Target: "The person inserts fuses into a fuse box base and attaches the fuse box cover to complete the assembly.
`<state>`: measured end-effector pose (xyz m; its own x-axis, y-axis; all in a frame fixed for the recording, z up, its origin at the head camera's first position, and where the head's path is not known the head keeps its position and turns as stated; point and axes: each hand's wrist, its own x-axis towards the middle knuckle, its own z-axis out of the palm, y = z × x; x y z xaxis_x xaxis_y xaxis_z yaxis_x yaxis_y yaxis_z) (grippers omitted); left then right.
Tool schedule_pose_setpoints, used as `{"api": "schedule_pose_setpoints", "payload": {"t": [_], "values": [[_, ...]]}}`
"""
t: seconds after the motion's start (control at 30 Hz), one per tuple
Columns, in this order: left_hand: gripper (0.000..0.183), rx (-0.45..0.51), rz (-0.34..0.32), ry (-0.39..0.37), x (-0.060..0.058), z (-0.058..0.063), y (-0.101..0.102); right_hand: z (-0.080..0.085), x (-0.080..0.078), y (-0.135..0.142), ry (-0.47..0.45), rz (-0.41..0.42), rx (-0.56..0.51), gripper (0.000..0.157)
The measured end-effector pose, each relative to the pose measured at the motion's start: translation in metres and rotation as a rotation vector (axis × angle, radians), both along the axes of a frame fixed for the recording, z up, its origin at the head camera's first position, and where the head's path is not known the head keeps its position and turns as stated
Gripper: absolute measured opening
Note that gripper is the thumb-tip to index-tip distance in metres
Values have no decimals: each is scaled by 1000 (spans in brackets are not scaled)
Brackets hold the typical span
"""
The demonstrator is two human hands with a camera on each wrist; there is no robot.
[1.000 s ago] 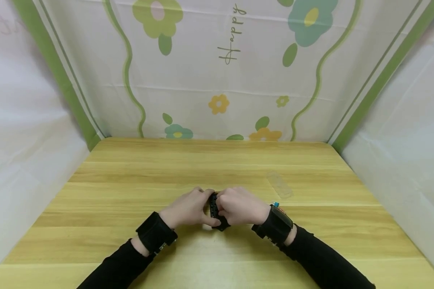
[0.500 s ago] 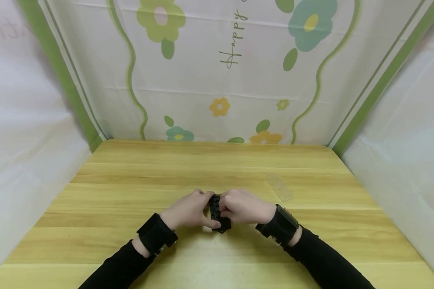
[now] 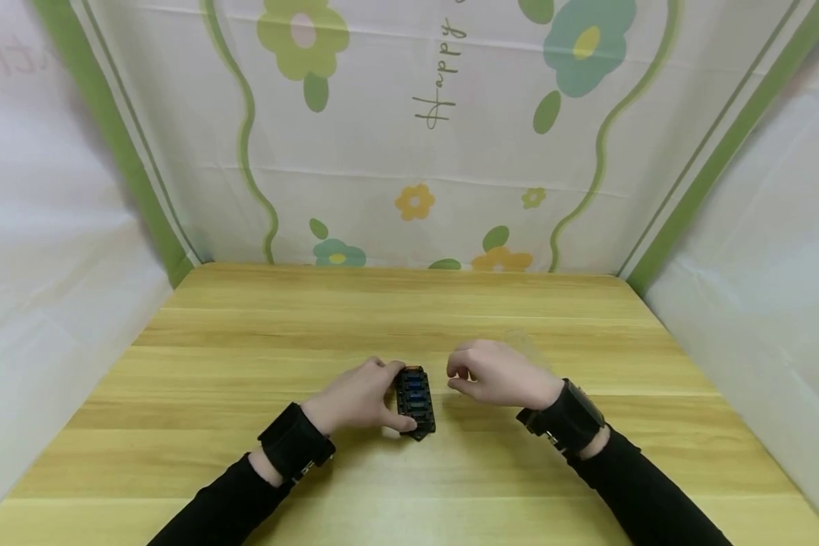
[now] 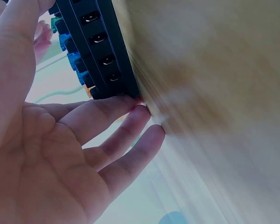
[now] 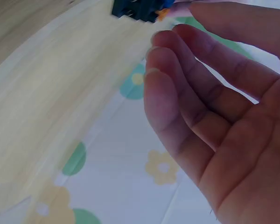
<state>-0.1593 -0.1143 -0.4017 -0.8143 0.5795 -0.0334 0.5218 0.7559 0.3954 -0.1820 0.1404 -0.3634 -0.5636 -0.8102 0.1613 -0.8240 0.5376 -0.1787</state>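
A black fuse block (image 3: 415, 398) lies on the wooden table, with a row of blue, green and orange fuses along its top. My left hand (image 3: 358, 398) grips it by its ends, thumb at the near end and fingers at the far end. In the left wrist view the side of the fuse block (image 4: 100, 44) shows a line of slots with metal inside. To its right, apart from it, my right hand (image 3: 498, 375) hovers with loosely curled fingers. Nothing shows between thumb and fingers of the right hand (image 5: 214, 102) in the right wrist view.
A clear plastic cover (image 3: 521, 340) lies on the table (image 3: 314, 303) behind the right hand, which partly hides it. A flowered cloth (image 3: 368, 144) hangs at the table's far edge, and white cloth walls stand left and right.
The right hand has drawn away from the fuse block to the right, uncovering the coloured fuses. The left hand keeps its grip and has hardly moved.
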Motion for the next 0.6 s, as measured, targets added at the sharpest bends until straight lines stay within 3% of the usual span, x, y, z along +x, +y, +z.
{"api": "schedule_pose_setpoints", "payload": {"t": [0.27, 0.6], "values": [[98, -7, 7, -19, 1, 0, -2, -3, -3, 23, 21, -60, 17, 5], [98, -21, 1, 0, 2, 0, -1, -7, -6, 40, 7, -75, 19, 4]]}}
